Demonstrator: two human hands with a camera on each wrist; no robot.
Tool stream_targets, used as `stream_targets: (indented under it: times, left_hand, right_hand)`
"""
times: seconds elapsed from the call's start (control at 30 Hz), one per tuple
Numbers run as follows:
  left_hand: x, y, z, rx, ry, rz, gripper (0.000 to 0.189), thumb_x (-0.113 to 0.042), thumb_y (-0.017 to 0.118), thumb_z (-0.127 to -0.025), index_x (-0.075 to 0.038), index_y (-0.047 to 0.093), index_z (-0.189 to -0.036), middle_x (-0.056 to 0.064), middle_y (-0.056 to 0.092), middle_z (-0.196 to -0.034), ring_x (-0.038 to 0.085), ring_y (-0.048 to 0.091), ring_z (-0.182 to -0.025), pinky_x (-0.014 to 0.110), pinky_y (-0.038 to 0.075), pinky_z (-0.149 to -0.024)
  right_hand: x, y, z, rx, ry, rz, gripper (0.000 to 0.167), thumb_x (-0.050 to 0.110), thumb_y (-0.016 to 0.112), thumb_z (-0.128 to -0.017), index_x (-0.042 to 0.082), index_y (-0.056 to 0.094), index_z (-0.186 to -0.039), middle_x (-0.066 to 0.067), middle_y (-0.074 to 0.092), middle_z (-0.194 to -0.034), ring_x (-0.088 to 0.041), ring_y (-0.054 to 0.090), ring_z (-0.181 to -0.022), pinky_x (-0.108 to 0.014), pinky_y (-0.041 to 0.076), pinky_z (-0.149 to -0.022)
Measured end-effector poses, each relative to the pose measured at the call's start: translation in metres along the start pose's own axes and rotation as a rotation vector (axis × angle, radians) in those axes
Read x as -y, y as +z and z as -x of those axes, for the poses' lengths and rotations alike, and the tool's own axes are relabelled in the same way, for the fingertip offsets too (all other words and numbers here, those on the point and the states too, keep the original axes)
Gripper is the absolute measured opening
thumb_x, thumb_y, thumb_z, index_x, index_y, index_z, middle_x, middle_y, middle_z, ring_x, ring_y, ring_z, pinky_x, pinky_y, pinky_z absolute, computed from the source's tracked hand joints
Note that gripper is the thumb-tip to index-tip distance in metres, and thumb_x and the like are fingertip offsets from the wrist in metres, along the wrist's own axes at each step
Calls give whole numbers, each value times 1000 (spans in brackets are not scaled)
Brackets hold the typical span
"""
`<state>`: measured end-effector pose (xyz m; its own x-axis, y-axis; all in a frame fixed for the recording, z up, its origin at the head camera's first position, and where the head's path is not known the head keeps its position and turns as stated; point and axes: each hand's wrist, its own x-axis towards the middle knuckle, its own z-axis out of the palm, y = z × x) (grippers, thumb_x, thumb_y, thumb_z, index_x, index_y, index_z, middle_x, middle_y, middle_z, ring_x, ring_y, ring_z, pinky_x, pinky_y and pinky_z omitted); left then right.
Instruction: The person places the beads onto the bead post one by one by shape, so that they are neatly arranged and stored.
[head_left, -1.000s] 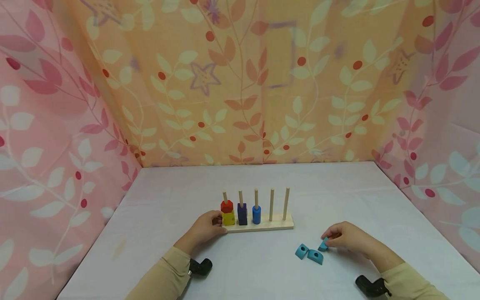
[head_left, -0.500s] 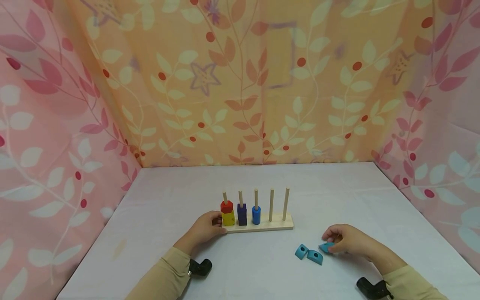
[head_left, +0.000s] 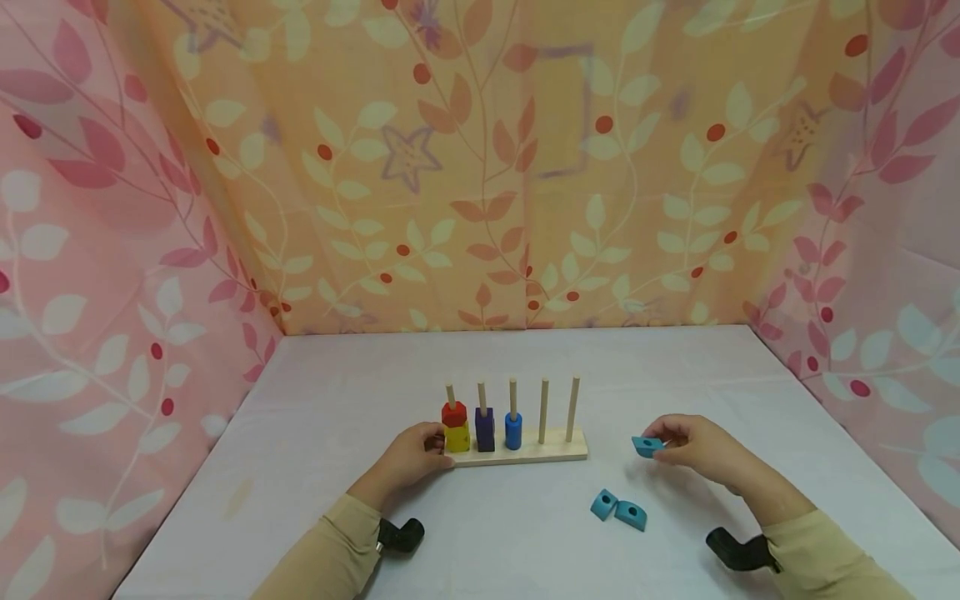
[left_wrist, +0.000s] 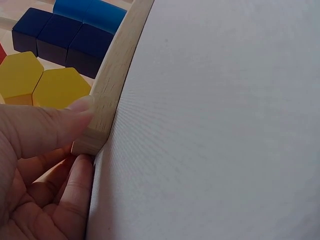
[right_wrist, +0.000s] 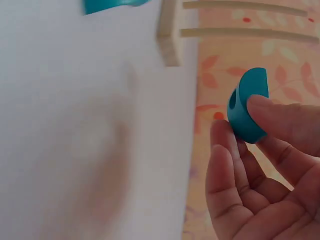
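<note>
My left hand (head_left: 411, 454) grips the left end of a wooden peg board (head_left: 551, 450), thumb on top and fingers around the end in the left wrist view. My right hand (head_left: 701, 448) pinches a teal half-round block (right_wrist: 251, 105) with a hole through it, raised above the table to the right of the board. On the board's pegs sit yellow blocks (head_left: 457, 437) under a red block (head_left: 453, 414), dark blue square blocks (head_left: 485, 430) and blue round blocks (head_left: 513, 432). The two right-hand pegs (head_left: 572, 408) are bare.
Two more teal half-round blocks, a left one (head_left: 603, 503) and a right one (head_left: 631, 514), lie close together on the white table (head_left: 330, 383), in front of the board. Patterned cloth (head_left: 480, 208) hangs behind and at both sides.
My right hand has lifted the teal half-round block off the table, away from the other two, and turned it so its hole shows. The left hand and the board stay still.
</note>
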<state>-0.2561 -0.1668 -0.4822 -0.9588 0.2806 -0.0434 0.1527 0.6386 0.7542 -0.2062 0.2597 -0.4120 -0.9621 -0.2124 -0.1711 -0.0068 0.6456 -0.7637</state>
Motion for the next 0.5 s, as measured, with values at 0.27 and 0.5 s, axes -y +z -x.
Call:
stream_targets:
  times: [0.27, 0.5]
  left_hand:
    - [-2, 0, 1, -5, -9, -13, 35, -18, 75, -75, -12, 60, -106, -1, 56, -93, 17, 50, -87, 38, 43, -84]
    - [-2, -1, 1, -3, 1, -20, 38, -18, 74, -75, -10, 59, -109, 0, 57, -95, 17, 51, -88, 39, 44, -85]
  right_hand:
    - [44, -14, -12, -127, -117, 2, 32, 24, 69, -82, 4, 59, -105, -6, 62, -89, -19, 57, -82, -34, 50, -77]
    - [77, -17, -23, -206, -240, -40, 30, 21, 67, -83, 2, 58, -105, -10, 60, -88, -22, 56, -80, -27, 49, -71]
